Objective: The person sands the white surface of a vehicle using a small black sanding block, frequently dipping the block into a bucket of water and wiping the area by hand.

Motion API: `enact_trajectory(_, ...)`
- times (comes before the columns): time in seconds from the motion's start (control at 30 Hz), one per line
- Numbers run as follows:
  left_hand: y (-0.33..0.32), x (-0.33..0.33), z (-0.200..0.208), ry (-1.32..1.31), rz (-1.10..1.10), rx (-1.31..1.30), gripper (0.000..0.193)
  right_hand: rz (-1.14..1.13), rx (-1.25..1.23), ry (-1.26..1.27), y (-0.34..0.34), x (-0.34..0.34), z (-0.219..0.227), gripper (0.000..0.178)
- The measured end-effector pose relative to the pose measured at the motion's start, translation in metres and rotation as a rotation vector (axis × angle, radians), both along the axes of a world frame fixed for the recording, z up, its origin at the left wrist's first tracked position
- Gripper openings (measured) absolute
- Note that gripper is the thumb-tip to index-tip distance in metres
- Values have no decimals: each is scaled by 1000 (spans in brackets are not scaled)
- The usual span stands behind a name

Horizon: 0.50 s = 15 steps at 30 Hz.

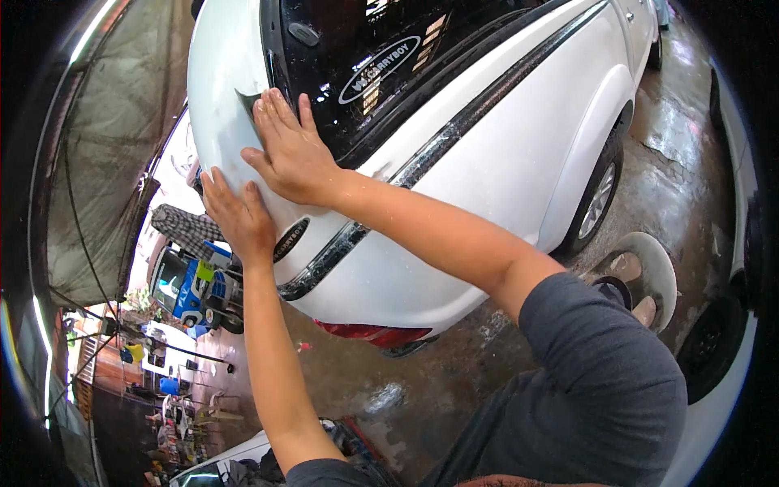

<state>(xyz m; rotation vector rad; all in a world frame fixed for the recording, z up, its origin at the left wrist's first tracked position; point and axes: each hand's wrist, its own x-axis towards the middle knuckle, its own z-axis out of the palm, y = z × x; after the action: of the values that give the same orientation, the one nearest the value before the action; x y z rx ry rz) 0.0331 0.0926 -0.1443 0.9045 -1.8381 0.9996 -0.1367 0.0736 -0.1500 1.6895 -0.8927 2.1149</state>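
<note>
My right hand (290, 154) lies flat on the white canopy (230, 49) at the back of a pickup, fingers stretched up along its rounded edge. Under and just beyond its fingertips a dark, thin sheet (246, 101) shows, with one pointed corner lifted; most of it is hidden, and its kind cannot be made out. Lower and to the left, my left hand (239, 217) rests against the same white surface with its fingers extended. An oval dark badge (291, 239) sits beside its wrist. Right of my right hand is the dark side window (349, 49).
A dark strip (422, 162) runs between canopy and truck body. Below are a red tail light (369, 333) and a rear wheel (599, 195). A pale round stool (664, 280) stands on the wet floor (673, 146). Another car (742, 203) is at right; a tarp (105, 146) hangs left.
</note>
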Motion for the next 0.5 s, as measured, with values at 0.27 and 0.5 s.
enact_trajectory(0.27,-3,-5,3,8,-8,12,65,-100,-21,-85,-13,-12,35,80)
enact_trajectory(0.5,-4,-17,4,18,-42,21,65,-38,-22,-147,-25,-36,72,81)
